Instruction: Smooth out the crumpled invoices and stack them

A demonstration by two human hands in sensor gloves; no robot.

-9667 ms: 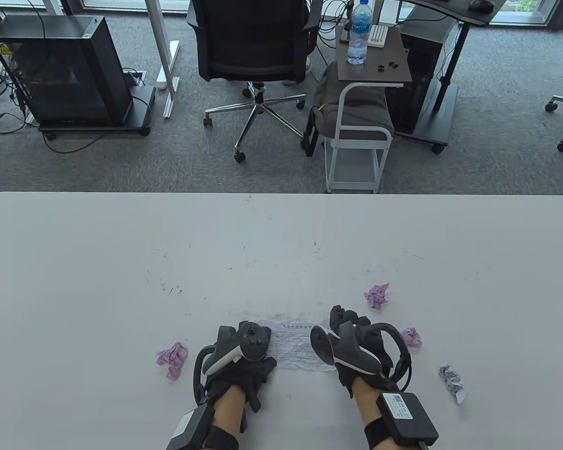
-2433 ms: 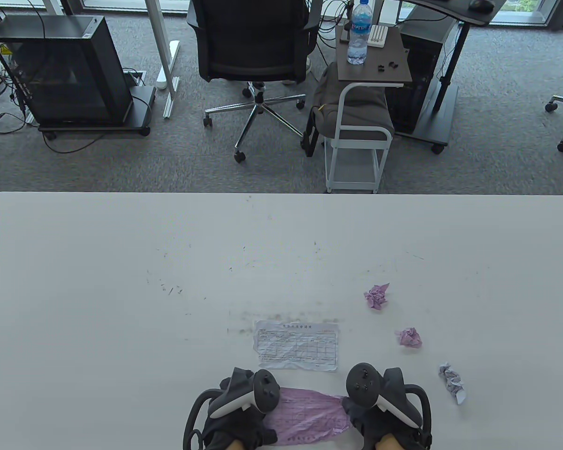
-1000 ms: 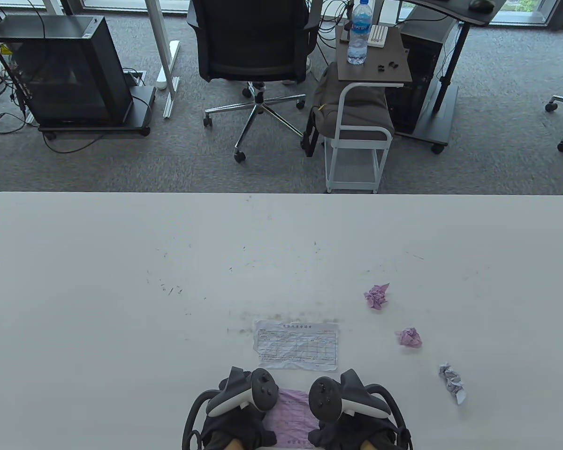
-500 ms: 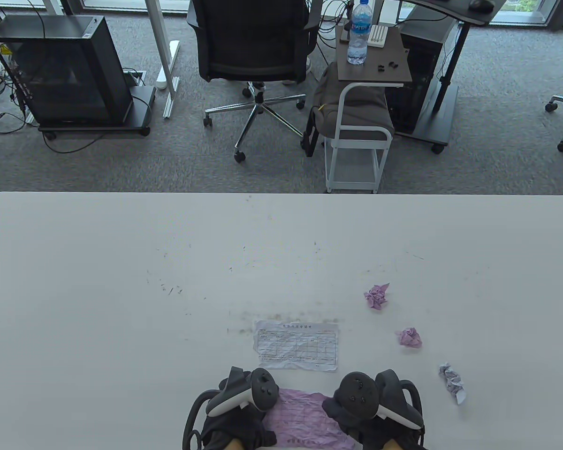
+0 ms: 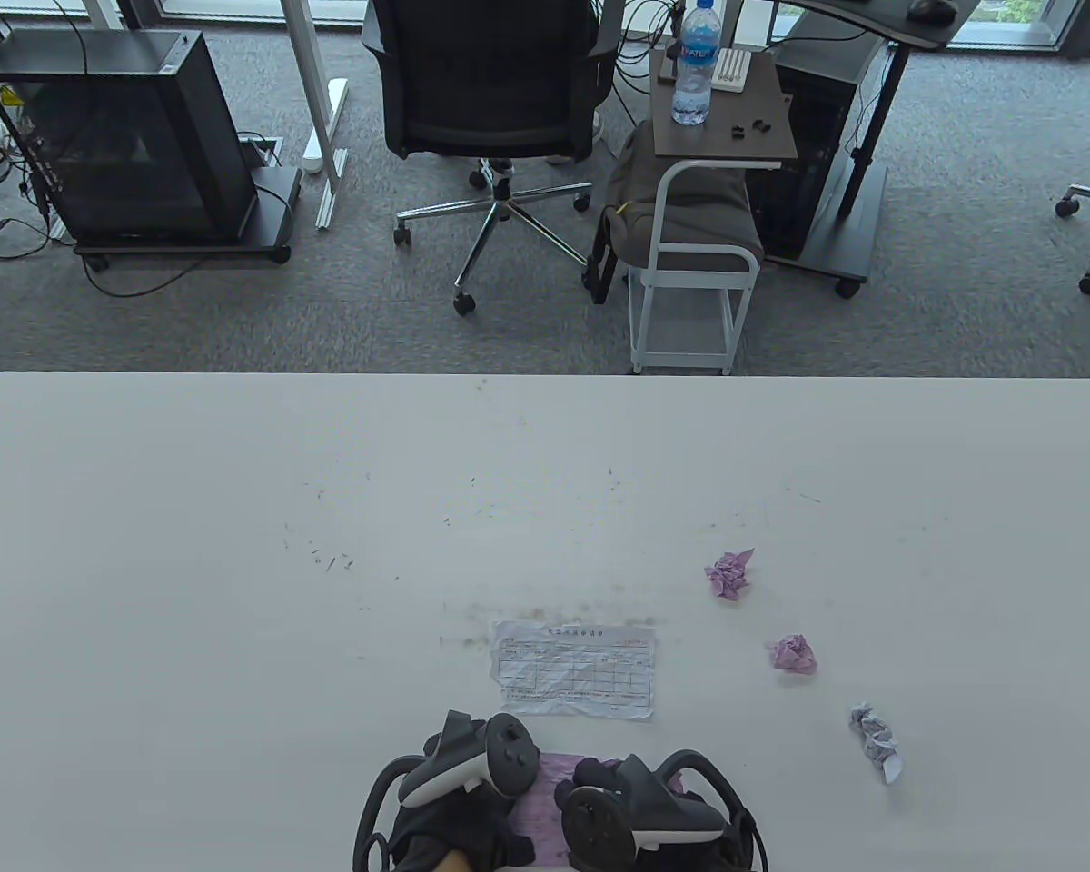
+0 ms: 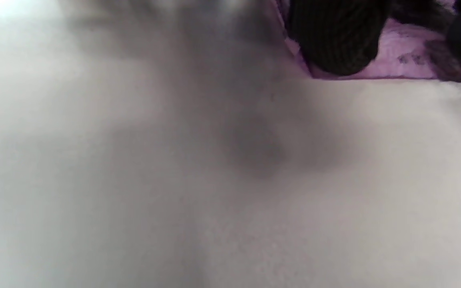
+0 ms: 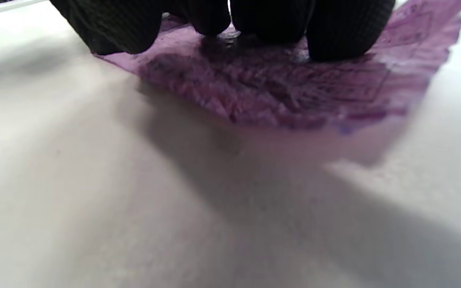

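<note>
A partly smoothed pink invoice [image 5: 543,803] lies at the table's near edge, still wrinkled in the right wrist view [image 7: 294,92]. My left hand [image 5: 468,808] presses its left end; one fingertip [image 6: 334,44] rests on the pink sheet [image 6: 398,60]. My right hand [image 5: 599,786] lies over the sheet's middle, close beside the left hand, with several fingertips [image 7: 342,36] pressing down on the paper. Just beyond the hands, a flattened white invoice [image 5: 574,669] lies on the table. Two crumpled pink balls [image 5: 729,574] [image 5: 792,653] and a crumpled white ball [image 5: 875,740] sit to the right.
The white table [image 5: 236,545] stretches wide to the left and back. Beyond its far edge stand an office chair [image 5: 490,91], a small cart with a water bottle [image 5: 695,64] and a computer case [image 5: 118,136].
My right hand slid left across the pink sheet, from its right end to beside my left hand. The left hand stayed put. The white invoice and the crumpled balls have not moved.
</note>
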